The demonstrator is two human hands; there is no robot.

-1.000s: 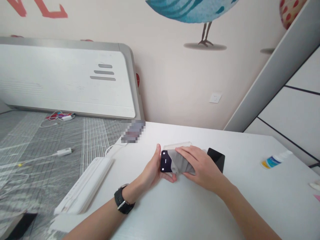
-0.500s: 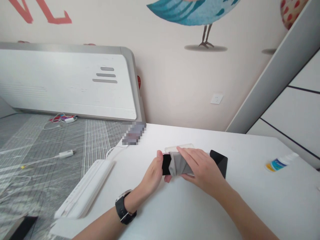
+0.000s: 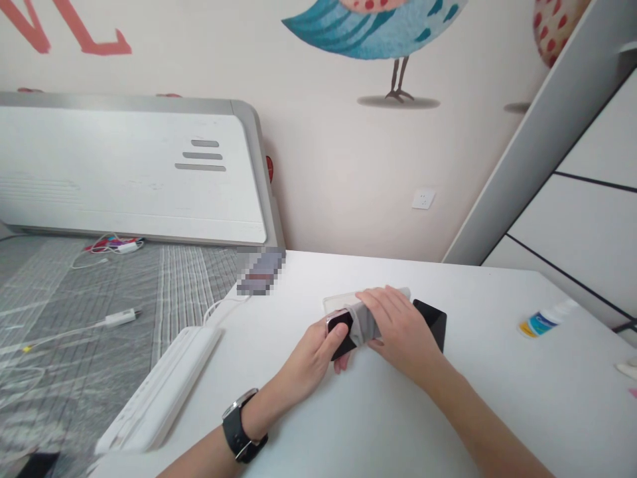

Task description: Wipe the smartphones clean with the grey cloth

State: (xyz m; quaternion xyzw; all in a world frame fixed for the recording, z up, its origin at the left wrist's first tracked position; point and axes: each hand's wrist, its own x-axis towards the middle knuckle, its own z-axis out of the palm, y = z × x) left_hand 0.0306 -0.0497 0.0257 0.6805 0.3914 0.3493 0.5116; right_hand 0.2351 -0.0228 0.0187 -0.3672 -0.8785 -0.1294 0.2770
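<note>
My left hand [image 3: 318,348] is closed on one end of a black smartphone [image 3: 342,345], its thumb lying on the dark screen. A grey cloth [image 3: 362,325] wraps round the phone's other end. My right hand [image 3: 401,328] is closed over the cloth, pressing it around the phone; the fingers beneath are hidden. Just behind the hands, a clear phone case [image 3: 332,303] lies on the white table, partly covered. A black flat object [image 3: 438,324] lies beside my right wrist, partly hidden by the hand.
A small spray bottle [image 3: 543,321] lies on the table [image 3: 478,398] at the right. A long white power strip [image 3: 162,392] runs along the left edge. A blurred phone-like object [image 3: 261,271] lies at the back left corner. A charger and cables [image 3: 119,317] lie on the bed.
The phone has tilted, and my left thumb has moved from its edge onto the screen. My right hand still grips the cloth around it. The view has shifted slightly right.
</note>
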